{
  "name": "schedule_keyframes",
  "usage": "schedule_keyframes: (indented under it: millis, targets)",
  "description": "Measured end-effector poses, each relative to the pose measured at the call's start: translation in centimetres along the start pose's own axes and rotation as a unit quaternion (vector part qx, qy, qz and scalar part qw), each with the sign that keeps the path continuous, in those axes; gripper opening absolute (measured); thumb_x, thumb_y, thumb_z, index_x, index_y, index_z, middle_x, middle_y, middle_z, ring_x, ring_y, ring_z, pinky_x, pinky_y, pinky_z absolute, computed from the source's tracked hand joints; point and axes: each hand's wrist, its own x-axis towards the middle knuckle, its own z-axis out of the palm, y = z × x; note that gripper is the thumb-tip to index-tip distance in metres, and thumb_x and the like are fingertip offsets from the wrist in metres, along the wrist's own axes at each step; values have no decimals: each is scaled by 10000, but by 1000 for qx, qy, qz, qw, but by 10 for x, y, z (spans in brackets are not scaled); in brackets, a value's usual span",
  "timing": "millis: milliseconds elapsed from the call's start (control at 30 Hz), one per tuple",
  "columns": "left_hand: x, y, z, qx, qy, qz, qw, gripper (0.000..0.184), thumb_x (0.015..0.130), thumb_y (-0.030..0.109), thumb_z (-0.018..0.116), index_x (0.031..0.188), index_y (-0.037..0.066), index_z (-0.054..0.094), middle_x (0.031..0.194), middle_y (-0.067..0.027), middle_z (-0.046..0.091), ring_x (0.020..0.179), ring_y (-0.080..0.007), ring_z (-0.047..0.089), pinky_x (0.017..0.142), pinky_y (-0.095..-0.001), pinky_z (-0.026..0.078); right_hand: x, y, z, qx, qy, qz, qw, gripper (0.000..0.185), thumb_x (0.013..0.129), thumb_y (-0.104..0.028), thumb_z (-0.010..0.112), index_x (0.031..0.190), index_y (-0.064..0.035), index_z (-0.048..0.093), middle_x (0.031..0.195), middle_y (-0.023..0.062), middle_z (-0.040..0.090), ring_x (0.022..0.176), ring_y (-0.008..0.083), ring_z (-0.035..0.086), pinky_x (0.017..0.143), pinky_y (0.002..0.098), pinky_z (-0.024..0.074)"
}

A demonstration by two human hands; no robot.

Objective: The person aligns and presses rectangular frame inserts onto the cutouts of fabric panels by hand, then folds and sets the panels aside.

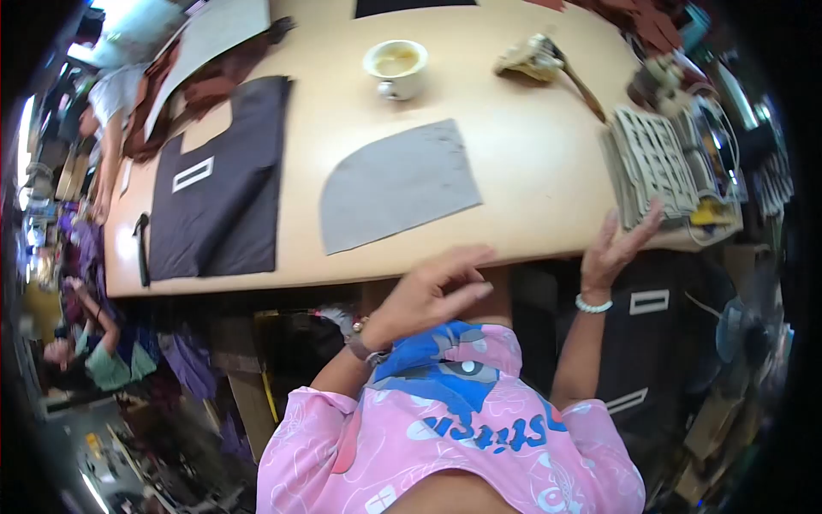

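My left hand (439, 289) hovers at the table's near edge, in front of my body, with its fingers stretched out and nothing in them. To the right, my right hand (618, 253) is raised with the fingers apart, close to a stack of pale pieces with rows of slots (655, 163). A grey flat piece with a curved edge (398, 188) lies on the table beyond my left hand. Left of it is a dark, leather-like panel (223, 193) with a white-edged rectangular slot. Neither hand visibly touches these pieces.
A white cup (398, 73) with a yellowish substance stands on the table (539, 180). Farther right lies a wooden-handled tool (582, 88) with a crusted end. A black tool (142, 250) is at the left edge. Brown scraps (201, 94) and two other people are at left.
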Motion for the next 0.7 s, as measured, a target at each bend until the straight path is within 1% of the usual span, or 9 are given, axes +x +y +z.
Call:
schedule_keyframes:
  millis: [33, 100, 167, 233, 333, 433, 533, 633, 700]
  targets:
    - [-6, 6, -22, 27, 59, 18, 998, 438, 820, 30, 621, 1249, 38, 529, 1090, -91, 624, 866, -134, 591, 812, -291, 471, -5, -28, 11, 16, -31, 3, 999, 628, 899, -144, 533, 1400, 40, 201, 1428, 225, 273, 1332, 377, 228, 1096, 471, 162]
    - [-20, 1, -72, 180, 210, 63, 959, 394, 835, 22, 593, 1226, 24, 544, 1048, -104, 639, 884, -160, 596, 828, -297, 463, -21, -63, 35, 74, -78, 27, 994, 642, 896, -180, 537, 1401, 37, 206, 1435, 218, 265, 1338, 384, 208, 1097, 474, 155]
    - [-33, -7, -128, 325, 335, 81, 881, 356, 837, 68, 603, 1182, -5, 558, 1117, -165, 611, 1001, -268, 600, 882, -348, 454, -34, -81, 50, 34, -116, 19, 993, 657, 895, -228, 538, 1411, 12, 211, 1431, 204, 285, 1337, 397, 216, 1089, 496, 163]
    - [-52, -26, -179, 461, 383, 71, 797, 370, 844, 101, 597, 1192, -12, 547, 1187, -193, 570, 1105, -325, 541, 947, -381, 414, -41, -90, 56, -55, -153, -10, 987, 660, 892, -241, 539, 1415, -3, 214, 1425, 195, 303, 1334, 403, 224, 1084, 508, 168]
    - [-74, -44, -223, 530, 405, -11, 745, 468, 867, 202, 592, 1263, -18, 474, 1292, -234, 471, 1205, -385, 430, 1007, -430, 343, -40, -83, 58, -38, -174, -7, 984, 615, 893, -240, 536, 1400, -14, 269, 1409, 175, 339, 1332, 395, 241, 1079, 519, 172]
    - [-83, -69, -251, 502, 380, -132, 766, 541, 896, 275, 561, 1310, -35, 405, 1340, -260, 408, 1236, -408, 388, 1025, -429, 320, -39, -85, 58, -47, -202, -10, 978, 584, 895, -234, 534, 1386, -17, 306, 1396, 173, 356, 1330, 387, 250, 1077, 519, 176]
    - [-73, -75, -252, 423, 487, -2, 764, 542, 905, 267, 548, 1324, -36, 387, 1402, -266, 317, 1265, -408, 356, 1030, -415, 318, -39, -87, 58, -57, -205, -12, 977, 564, 895, -233, 533, 1375, -19, 330, 1376, 174, 379, 1320, 381, 270, 1072, 517, 187]
    - [-63, -81, -257, 408, 461, -4, 788, 536, 906, 254, 547, 1327, -36, 387, 1441, -264, 240, 1290, -402, 327, 1029, -402, 324, -40, -87, 59, -66, -195, -9, 978, 548, 893, -226, 535, 1364, -17, 350, 1356, 175, 400, 1305, 374, 296, 1068, 507, 203]
    - [-53, -77, -258, 444, 432, 2, 785, 492, 879, 167, 564, 1304, -35, 420, 1446, -264, 225, 1260, -408, 371, 993, -405, 375, -40, -88, 59, -70, -191, -8, 979, 536, 890, -216, 536, 1357, -15, 363, 1348, 174, 410, 1295, 370, 312, 1066, 498, 213]
